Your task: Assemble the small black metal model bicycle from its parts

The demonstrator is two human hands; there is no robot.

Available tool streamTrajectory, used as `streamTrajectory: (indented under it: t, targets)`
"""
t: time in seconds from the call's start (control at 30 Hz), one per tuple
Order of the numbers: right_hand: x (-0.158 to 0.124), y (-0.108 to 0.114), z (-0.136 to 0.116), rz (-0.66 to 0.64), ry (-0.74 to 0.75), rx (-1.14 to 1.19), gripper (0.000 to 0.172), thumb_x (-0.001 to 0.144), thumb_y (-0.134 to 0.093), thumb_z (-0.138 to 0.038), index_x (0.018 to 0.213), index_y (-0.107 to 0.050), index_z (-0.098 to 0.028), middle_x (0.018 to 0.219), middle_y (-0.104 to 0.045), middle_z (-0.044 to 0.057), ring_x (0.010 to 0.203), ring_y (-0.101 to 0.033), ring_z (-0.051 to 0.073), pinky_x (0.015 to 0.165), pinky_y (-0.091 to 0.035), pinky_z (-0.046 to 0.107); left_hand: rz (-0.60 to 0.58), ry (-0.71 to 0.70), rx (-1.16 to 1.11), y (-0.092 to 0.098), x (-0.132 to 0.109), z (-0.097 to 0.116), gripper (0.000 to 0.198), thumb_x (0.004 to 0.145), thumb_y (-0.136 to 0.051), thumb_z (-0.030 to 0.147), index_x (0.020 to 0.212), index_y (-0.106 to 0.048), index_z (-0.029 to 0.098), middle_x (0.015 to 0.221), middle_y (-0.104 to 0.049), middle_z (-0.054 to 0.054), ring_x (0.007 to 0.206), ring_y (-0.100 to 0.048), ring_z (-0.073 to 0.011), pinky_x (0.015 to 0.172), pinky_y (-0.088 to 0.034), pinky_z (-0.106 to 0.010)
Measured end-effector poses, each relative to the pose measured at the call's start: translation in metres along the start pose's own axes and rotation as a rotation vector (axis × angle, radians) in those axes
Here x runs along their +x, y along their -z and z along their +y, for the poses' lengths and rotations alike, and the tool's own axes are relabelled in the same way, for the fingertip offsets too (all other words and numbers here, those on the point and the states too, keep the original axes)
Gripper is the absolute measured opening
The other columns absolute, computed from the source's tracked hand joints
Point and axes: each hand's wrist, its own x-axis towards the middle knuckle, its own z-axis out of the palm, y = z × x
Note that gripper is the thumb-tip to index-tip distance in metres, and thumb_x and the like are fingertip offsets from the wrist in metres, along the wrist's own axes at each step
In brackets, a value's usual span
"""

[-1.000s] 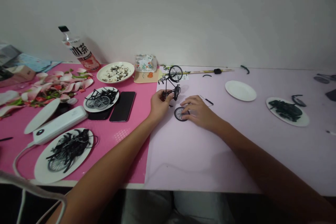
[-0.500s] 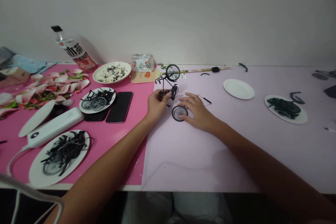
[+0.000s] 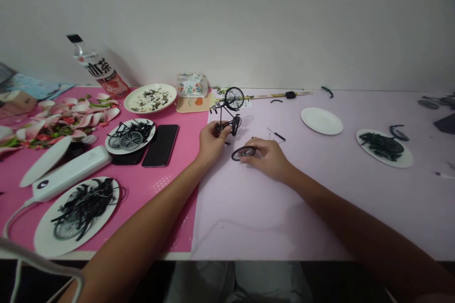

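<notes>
A small black model bicycle frame (image 3: 221,114) is gripped in my left hand (image 3: 211,141), with one spoked wheel (image 3: 234,99) fitted at its upper end, away from me. Close by on the right, my right hand (image 3: 270,157) pinches a loose black spoked wheel (image 3: 243,153) by its rim between thumb and fingers. That wheel is tilted, just in front of the frame and apart from it. Beyond my right hand lies a small black-handled screwdriver (image 3: 277,135). The fingertips of my left hand are partly hidden behind the frame.
Black bicycle parts fill plates at left (image 3: 131,150), front left (image 3: 42,234) and right (image 3: 408,160). A bare white plate (image 3: 322,120) lies at back right. A phone (image 3: 160,146), white device (image 3: 73,173), bottle (image 3: 101,68) and petals (image 3: 76,116) occupy the pink side.
My right hand has closed on the loose wheel's rim and tipped it up from lying flatter. My left hand and the bicycle frame have hardly moved.
</notes>
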Motion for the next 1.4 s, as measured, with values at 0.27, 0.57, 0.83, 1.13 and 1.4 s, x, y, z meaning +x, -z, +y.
streamTrajectory:
  t: [0.27, 0.57, 0.83, 1.13, 1.4]
  targets:
    - [0.005, 0.003, 0.005, 0.056, 0.023, 0.219, 0.019, 0.068, -0.095, -0.028, 0.078, -0.080, -0.023, 0.079, -0.076, 0.002, 0.076, -0.070, 0.018, 0.076, -0.059, 0.036, -0.011, -0.030, -0.013, -0.001, -0.001, 0.003, 0.034, 0.080, -0.085, 0.043, 0.100, -0.078, 0.017, 0.099, -0.081, -0.010, 0.088, -0.074, -0.0226, 0.080, -0.059, -0.033]
    - [0.013, 0.008, 0.021, 0.433, 0.028, 0.107, 0.028, 0.074, -0.091, -0.041, 0.086, -0.075, -0.022, 0.085, -0.077, 0.003, 0.081, -0.070, 0.020, 0.079, -0.060, 0.037, -0.037, -0.037, -0.119, -0.002, 0.002, 0.005, 0.038, 0.076, -0.088, 0.044, 0.100, -0.079, 0.016, 0.101, -0.082, -0.011, 0.094, -0.077, -0.0240, 0.087, -0.061, -0.036]
    - [0.016, 0.012, 0.034, 0.530, 0.013, 0.095, 0.037, 0.073, -0.092, -0.048, 0.087, -0.069, -0.022, 0.089, -0.076, 0.004, 0.085, -0.071, 0.020, 0.084, -0.061, 0.038, -0.137, 0.000, -0.192, -0.004, -0.003, 0.011, 0.042, 0.074, -0.091, 0.049, 0.100, -0.079, 0.017, 0.101, -0.083, -0.010, 0.094, -0.078, -0.0232, 0.092, -0.061, -0.038]
    - [0.018, 0.009, 0.031, 0.575, -0.081, 0.204, 0.052, 0.078, -0.088, -0.061, 0.105, -0.066, -0.022, 0.098, -0.077, 0.006, 0.085, -0.075, 0.022, 0.073, -0.066, 0.036, -0.264, 0.140, -0.275, -0.009, -0.015, 0.024, 0.046, 0.072, -0.095, 0.050, 0.102, -0.081, 0.018, 0.101, -0.083, -0.011, 0.095, -0.078, -0.0258, 0.091, -0.062, -0.040]
    - [0.019, 0.006, 0.032, 0.478, -0.095, 0.303, 0.051, 0.081, -0.084, -0.062, 0.109, -0.069, -0.022, 0.107, -0.080, 0.008, 0.099, -0.077, 0.027, 0.090, -0.068, 0.046, -0.340, 0.158, -0.334, -0.014, -0.021, 0.019, 0.046, 0.076, -0.093, 0.050, 0.106, -0.081, 0.018, 0.106, -0.083, -0.012, 0.096, -0.078, -0.0248, 0.094, -0.061, -0.041]
